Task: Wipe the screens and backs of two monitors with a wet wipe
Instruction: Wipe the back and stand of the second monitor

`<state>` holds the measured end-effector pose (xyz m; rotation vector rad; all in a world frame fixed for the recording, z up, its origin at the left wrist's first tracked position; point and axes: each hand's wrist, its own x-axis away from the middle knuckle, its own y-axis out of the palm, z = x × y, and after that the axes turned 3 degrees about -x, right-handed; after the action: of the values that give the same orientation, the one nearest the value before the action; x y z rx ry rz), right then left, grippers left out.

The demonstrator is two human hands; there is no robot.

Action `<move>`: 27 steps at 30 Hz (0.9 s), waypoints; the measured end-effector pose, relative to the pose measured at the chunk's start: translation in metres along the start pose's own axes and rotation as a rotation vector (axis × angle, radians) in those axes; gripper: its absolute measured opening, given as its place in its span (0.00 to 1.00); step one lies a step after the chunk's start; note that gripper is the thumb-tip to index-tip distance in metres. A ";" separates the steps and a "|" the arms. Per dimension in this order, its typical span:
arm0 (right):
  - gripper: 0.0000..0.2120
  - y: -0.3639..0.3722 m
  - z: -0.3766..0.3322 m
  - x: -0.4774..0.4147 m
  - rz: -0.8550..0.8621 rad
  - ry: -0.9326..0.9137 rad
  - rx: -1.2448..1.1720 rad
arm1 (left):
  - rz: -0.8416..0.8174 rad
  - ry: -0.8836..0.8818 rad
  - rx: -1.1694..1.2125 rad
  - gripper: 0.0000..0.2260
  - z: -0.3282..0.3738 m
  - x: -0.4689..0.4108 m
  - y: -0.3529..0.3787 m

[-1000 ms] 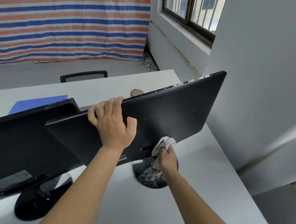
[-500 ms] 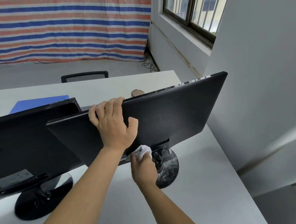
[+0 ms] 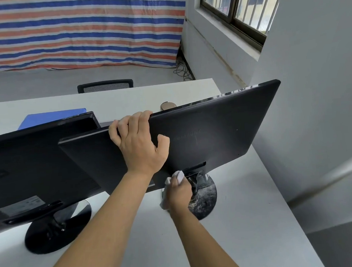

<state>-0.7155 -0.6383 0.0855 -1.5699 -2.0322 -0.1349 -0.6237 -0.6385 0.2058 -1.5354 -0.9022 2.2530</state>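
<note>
Two black monitors stand on a white desk with their backs towards me. My left hand [image 3: 140, 144] grips the top edge of the right monitor [image 3: 216, 135], fingers curled over it. My right hand [image 3: 179, 191] holds a white wet wipe [image 3: 178, 175] pressed against the lower back of that monitor, just left of its stand neck. The left monitor [image 3: 36, 161] partly overlaps behind the right one and stands untouched on its round base [image 3: 44, 236]. Both screens face away and are hidden.
The right monitor's round black base [image 3: 207, 195] looks dusty. A blue folder [image 3: 48, 117] and a small round brown object [image 3: 167, 105] lie on the desk [image 3: 247, 221] behind the monitors. A chair back [image 3: 105, 86] shows beyond the desk. A wall stands close on the right.
My right hand with the wipe swept left along the monitor's lower back, from right of the stand neck to left of it, then came a little back towards the neck. My left hand kept its grip.
</note>
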 end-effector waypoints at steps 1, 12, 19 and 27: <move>0.05 -0.007 -0.006 0.001 -0.056 0.080 -0.151 | 0.000 -0.002 -0.004 0.21 -0.002 0.000 0.000; 0.10 -0.067 0.035 -0.021 -0.178 0.081 -0.293 | -0.012 0.024 -0.026 0.21 -0.004 -0.003 0.003; 0.13 -0.012 0.025 -0.003 -0.161 -0.180 0.145 | -0.007 0.027 -0.026 0.21 -0.008 -0.003 0.003; 0.26 -0.134 0.059 -0.022 -0.328 0.250 -0.641 | -0.018 0.050 -0.030 0.21 -0.004 -0.002 0.002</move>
<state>-0.8564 -0.6747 0.0589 -1.4387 -2.1336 -1.1427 -0.6186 -0.6393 0.2054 -1.5828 -0.9357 2.1886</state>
